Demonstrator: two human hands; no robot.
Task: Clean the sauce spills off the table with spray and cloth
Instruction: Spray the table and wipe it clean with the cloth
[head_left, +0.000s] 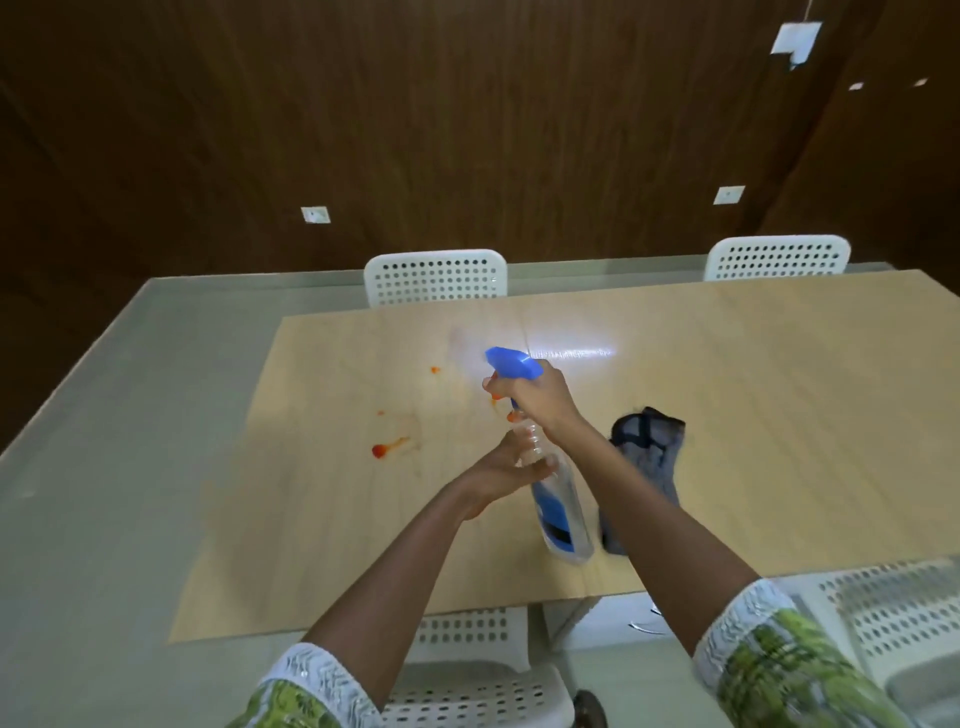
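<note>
Head view. My right hand (537, 397) is wrapped around the neck of the spray bottle (558, 499), fingers closed under its blue trigger head (514, 364); the bottle hangs tilted over the table (727, 415), clear of the surface, nozzle toward the far left. My left hand (511, 465) cups the upper body of the bottle, fingers loosely curled against it rather than clenched. The sauce spills lie left of the bottle: the largest red blot (382, 449) nearest me, a small fleck (381, 413) above it, another spot (435, 369) farther off, and orange dabs (511, 415) just beside my right fingers. The grey cloth (647, 467) lies crumpled on the table right of my right forearm, partly hidden by it.

To spray well, I judge the nozzle should swing left and dip toward the large blot, the left hand steadying the base while the right squeezes. White perforated chairs (435, 278) ring the table; none obstructs. My crossing forearm stands between my left hand and the cloth.
</note>
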